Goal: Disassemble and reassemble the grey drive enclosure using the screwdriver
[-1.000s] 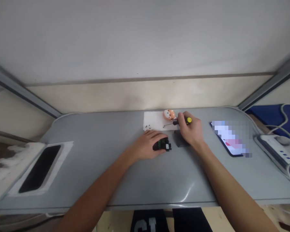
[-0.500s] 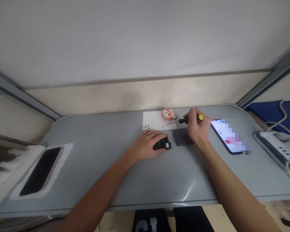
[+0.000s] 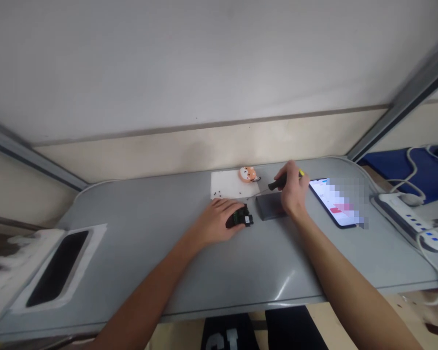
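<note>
My left hand [image 3: 219,221] is wrapped round a small black device with a green circuit board [image 3: 243,217], resting on the grey table. My right hand [image 3: 294,189] grips a screwdriver [image 3: 278,183] with a black and yellow handle. Its thin shaft slants down to the left, the tip near the front right edge of a white paper [image 3: 224,183]. Several tiny dark screws [image 3: 216,193] lie on that paper, beside an orange and white animal-faced object [image 3: 247,174]. Between my hands a dark grey flat box [image 3: 270,207] sits on the table.
A lit phone [image 3: 332,201] lies to the right, with a power strip [image 3: 409,221] and white cables beyond it. At the far left a black phone-shaped slab [image 3: 58,267] lies on white paper. A wall stands behind the grey table [image 3: 142,214].
The view has shifted slightly to the right. The screwdriver tip has moved from above the paper down to its front edge, closer to the device. My left hand keeps its hold.
</note>
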A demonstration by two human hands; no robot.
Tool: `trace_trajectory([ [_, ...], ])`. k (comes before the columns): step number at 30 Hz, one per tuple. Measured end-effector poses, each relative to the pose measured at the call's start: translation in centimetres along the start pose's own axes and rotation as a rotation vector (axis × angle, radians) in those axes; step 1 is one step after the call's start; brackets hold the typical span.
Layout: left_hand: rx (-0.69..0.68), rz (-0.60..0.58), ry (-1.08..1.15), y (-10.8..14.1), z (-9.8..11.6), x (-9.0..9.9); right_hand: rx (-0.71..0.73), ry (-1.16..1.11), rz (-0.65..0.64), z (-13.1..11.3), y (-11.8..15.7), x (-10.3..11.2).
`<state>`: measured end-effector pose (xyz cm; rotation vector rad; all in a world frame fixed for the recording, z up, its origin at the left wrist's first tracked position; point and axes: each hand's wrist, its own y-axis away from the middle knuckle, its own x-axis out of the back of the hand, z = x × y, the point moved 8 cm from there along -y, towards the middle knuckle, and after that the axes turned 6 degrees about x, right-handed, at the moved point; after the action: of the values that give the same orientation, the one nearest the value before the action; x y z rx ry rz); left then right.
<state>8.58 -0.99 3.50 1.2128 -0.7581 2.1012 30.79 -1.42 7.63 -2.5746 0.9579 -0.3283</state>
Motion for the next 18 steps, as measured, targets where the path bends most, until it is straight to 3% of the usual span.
trace_trajectory([
  [7,-0.009,-0.007,-0.011,0.0,0.1,0.1,-0.02,-0.076,-0.064,0.3,0.4,-1.0],
  [18,-0.07,0.094,-0.041,0.1,0.6,0.6,-0.009,-0.177,-0.072,-0.2,0.6,-1.2],
])
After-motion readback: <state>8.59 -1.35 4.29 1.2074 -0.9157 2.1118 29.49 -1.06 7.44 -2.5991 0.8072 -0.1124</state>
